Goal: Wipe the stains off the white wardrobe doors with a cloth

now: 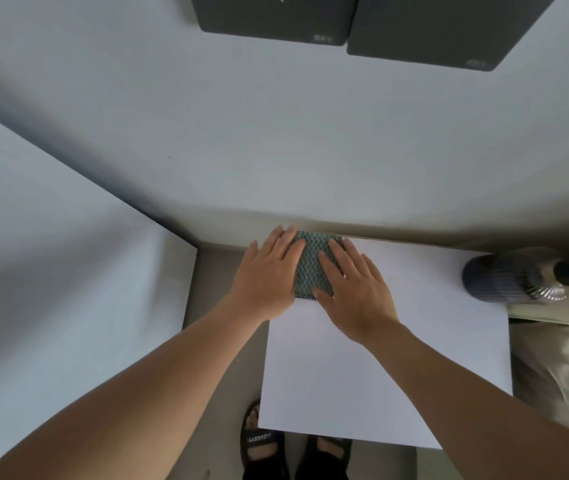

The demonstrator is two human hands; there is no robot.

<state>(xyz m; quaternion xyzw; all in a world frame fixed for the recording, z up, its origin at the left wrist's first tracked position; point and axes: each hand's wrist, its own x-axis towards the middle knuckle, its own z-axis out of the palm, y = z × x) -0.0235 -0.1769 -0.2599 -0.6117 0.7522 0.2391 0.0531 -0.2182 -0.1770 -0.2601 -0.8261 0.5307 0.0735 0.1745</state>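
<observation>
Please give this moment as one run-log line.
left hand: flat on cloth | right hand: flat on cloth | cloth: on white panel | spray bottle: at right

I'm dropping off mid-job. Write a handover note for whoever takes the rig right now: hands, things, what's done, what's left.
Left hand: open, fingers straight, flat on the cloth.
Right hand: open, flat on the same cloth.
Things: the green cloth lies at the far edge of the white surface, near the wall. The spray bottle lies on its side at the right.
Done: no door wiping shows.
Left: pick up the cloth and wipe the doors. The white panel at left may be one; I cannot tell.
</observation>
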